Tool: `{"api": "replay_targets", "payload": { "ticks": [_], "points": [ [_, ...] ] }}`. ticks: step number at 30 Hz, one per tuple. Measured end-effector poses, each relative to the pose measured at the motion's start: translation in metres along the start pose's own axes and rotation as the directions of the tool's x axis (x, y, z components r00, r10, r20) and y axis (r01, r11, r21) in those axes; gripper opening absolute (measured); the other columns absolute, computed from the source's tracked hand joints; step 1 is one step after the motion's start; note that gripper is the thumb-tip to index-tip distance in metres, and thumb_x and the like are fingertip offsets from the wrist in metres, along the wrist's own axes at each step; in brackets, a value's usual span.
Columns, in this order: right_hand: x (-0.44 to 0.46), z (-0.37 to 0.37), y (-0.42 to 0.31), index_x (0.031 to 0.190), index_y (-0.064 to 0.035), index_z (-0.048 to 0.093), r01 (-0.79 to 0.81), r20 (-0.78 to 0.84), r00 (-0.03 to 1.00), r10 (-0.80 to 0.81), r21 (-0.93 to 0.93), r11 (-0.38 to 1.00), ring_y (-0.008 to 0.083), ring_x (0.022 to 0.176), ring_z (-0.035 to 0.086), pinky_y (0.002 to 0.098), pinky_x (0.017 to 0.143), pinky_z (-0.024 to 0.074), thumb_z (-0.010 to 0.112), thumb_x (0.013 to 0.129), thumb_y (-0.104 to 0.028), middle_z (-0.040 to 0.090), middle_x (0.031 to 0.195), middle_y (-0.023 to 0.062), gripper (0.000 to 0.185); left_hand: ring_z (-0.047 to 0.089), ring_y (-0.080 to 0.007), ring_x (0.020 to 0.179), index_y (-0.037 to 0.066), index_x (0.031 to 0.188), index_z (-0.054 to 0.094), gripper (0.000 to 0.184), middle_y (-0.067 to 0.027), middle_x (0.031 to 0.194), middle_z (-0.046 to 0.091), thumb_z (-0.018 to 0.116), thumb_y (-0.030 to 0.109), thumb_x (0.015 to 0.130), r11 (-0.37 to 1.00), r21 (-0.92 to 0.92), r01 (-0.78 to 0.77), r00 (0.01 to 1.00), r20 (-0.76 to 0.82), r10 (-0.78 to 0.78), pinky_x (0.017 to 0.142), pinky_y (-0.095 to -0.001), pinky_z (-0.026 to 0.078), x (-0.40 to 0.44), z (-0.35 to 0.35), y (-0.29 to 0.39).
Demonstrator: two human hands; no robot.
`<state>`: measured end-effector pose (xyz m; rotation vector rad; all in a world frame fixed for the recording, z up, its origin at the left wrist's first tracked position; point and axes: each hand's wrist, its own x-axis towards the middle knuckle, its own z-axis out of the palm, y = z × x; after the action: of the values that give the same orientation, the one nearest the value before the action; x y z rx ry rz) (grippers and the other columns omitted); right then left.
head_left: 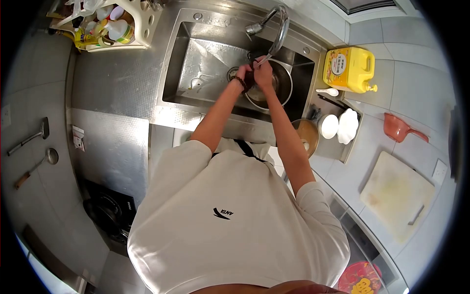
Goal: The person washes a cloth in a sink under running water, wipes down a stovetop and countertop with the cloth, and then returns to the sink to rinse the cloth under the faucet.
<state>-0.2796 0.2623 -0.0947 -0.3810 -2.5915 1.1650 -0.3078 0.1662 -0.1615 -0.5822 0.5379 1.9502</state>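
Note:
Both my hands are together over the sink (205,54), below the curved tap (284,29). My left hand (243,76), with a dark beaded bracelet on its wrist, curls around a dark reddish item (249,81). Closed on the same item from the other side is my right hand (263,73), close to the tap's outlet. Most of the item is hidden by my fingers, so its kind cannot be made out. Under my right hand a round metal pot (290,90) stands in the sink. Left of my hands lies the drain (232,73), with small scraps nearby.
A yellow jug (360,68) stands right of the sink, near a white spoon (328,91), white bowls (328,126) and a brown-looking basin (308,134). At back left is a rack of bottles (120,32). A cutting board (396,196) and red scoop (397,128) hang at right.

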Motion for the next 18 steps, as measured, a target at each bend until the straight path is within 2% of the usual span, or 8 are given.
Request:
{"api": "replay_targets", "payload": {
  "ticks": [2,4,6,10,13,15,17,18],
  "points": [
    [-0.004,-0.002,-0.014,0.107,-0.0039,0.054,0.003,-0.058,0.998,-0.001,0.038,0.999,0.0375,0.085,0.062,0.0401,0.078,0.0487,0.058,0.088,-0.009,0.062,0.089,0.0196,0.020,0.062,-0.0266,0.088,0.012,0.094,0.066,0.027,-0.0057,0.091,0.068,0.057,0.031,0.076,0.975,-0.164,-0.151,0.954,-0.284,0.100,0.076,-0.0395,0.050,0.013,-0.004,-0.004],
    [-0.008,-0.011,-0.032,0.107,-0.0042,0.055,0.011,-0.115,0.993,-0.003,0.072,0.997,0.0338,0.083,0.062,0.0374,0.077,0.0488,0.059,0.088,-0.008,0.062,0.086,0.0176,0.021,0.062,-0.0275,0.091,0.014,0.096,0.065,0.032,-0.0056,0.096,0.068,0.053,0.037,0.078,0.982,-0.168,-0.082,0.979,-0.199,0.048,0.078,-0.0415,0.049,0.024,-0.005,0.000],
    [-0.014,-0.021,-0.045,0.104,-0.0035,0.056,-0.159,-0.082,0.978,0.191,0.292,0.943,0.0267,0.083,0.064,0.0355,0.077,0.0490,0.059,0.088,-0.007,0.063,0.087,0.0158,0.017,0.061,-0.0285,0.095,0.015,0.099,0.065,0.037,-0.0055,0.101,0.068,0.048,0.042,0.080,0.986,-0.169,-0.013,0.993,-0.116,-0.006,0.079,-0.0436,0.048,0.033,-0.007,-0.003],
    [-0.017,-0.028,-0.032,0.101,-0.0024,0.058,-0.235,-0.123,0.949,0.289,0.333,0.913,0.0220,0.083,0.063,0.0333,0.078,0.0487,0.059,0.088,-0.006,0.063,0.089,0.0138,0.013,0.060,-0.0298,0.102,0.015,0.108,0.065,0.049,-0.0071,0.110,0.067,0.041,0.049,0.084,0.996,0.031,0.082,0.994,-0.074,-0.080,0.086,-0.0445,0.047,0.042,-0.010,-0.011],
    [-0.018,-0.034,-0.021,0.098,-0.0023,0.060,-0.064,-0.049,0.996,0.072,0.154,0.986,0.0274,0.081,0.063,0.0369,0.077,0.0491,0.059,0.087,-0.008,0.063,0.089,0.0144,0.012,0.062,-0.0289,0.095,0.012,0.105,0.066,0.046,-0.0089,0.105,0.067,0.046,0.047,0.084,0.996,-0.017,0.087,0.996,-0.001,-0.087,0.083,-0.0424,0.050,0.013,0.019,0.000],
    [-0.022,-0.041,-0.026,0.093,-0.0026,0.062,0.326,0.142,0.942,-0.304,-0.170,0.930,0.0334,0.078,0.060,0.0424,0.074,0.0485,0.059,0.085,-0.008,0.063,0.087,0.0152,0.010,0.064,-0.0274,0.089,0.010,0.102,0.066,0.042,-0.0096,0.100,0.068,0.050,0.044,0.084,0.994,-0.111,0.017,0.996,0.086,-0.008,0.078,-0.0400,0.052,0.011,0.024,0.003],
    [-0.027,-0.046,-0.035,0.092,-0.0032,0.063,0.324,0.068,0.946,-0.317,-0.229,0.918,0.0356,0.078,0.058,0.0441,0.073,0.0477,0.058,0.085,-0.009,0.063,0.087,0.0157,0.010,0.065,-0.0282,0.079,0.010,0.102,0.065,0.037,-0.0095,0.097,0.068,0.054,0.040,0.085,0.998,0.065,-0.028,0.999,0.041,0.026,0.071,-0.0376,0.054,0.040,0.006,0.003],
    [-0.028,-0.047,-0.038,0.090,-0.0039,0.063,0.316,-0.009,0.943,-0.333,-0.291,0.903,0.0379,0.078,0.057,0.0457,0.072,0.0469,0.058,0.085,-0.010,0.062,0.087,0.0161,0.010,0.064,-0.0287,0.071,0.007,0.096,0.066,0.025,-0.0106,0.090,0.068,0.060,0.029,0.084,0.998,-0.009,-0.069,0.998,-0.015,0.069,0.067,-0.0362,0.055,0.021,0.020,0.004]
  ]
}}
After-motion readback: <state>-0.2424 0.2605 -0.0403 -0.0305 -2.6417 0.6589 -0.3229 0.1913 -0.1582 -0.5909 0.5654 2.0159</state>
